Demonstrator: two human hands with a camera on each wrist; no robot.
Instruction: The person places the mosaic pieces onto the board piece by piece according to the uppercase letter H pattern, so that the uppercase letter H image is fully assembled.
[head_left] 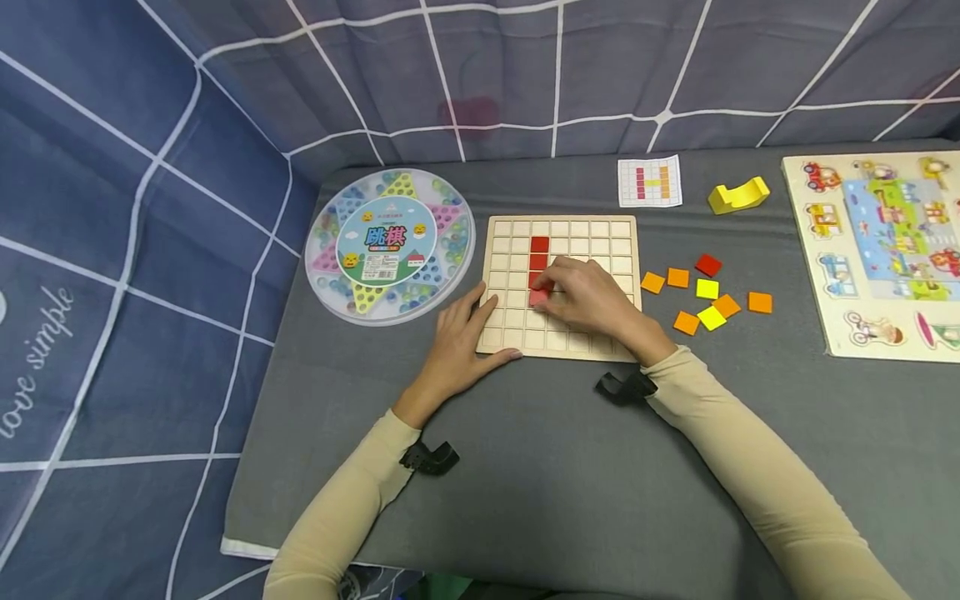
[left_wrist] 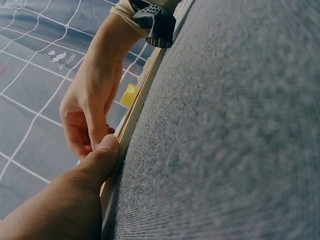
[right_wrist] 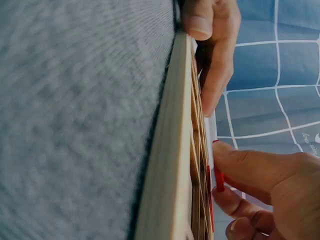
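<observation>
A wooden grid board [head_left: 506, 340] lies on the grey table. Three red square tiles [head_left: 538, 262] stand in one of its columns, left of the middle. My right hand [head_left: 585, 293] is over the board and pinches another red tile [right_wrist: 219, 175] between thumb and fingertips, just below that column; in the right wrist view this tile is tilted on edge. My left hand [head_left: 456, 343] rests at the board's near left corner, its fingers extended along the left side and its thumb [left_wrist: 107, 145] along the front edge.
Loose orange, yellow and red tiles [head_left: 678, 277] lie right of the board. Behind them are a printed pattern card [head_left: 649, 181] and a yellow curved block [head_left: 738, 196]. A round Chinese checkers box [head_left: 386, 242] stands left, a picture puzzle board [head_left: 825, 321] far right.
</observation>
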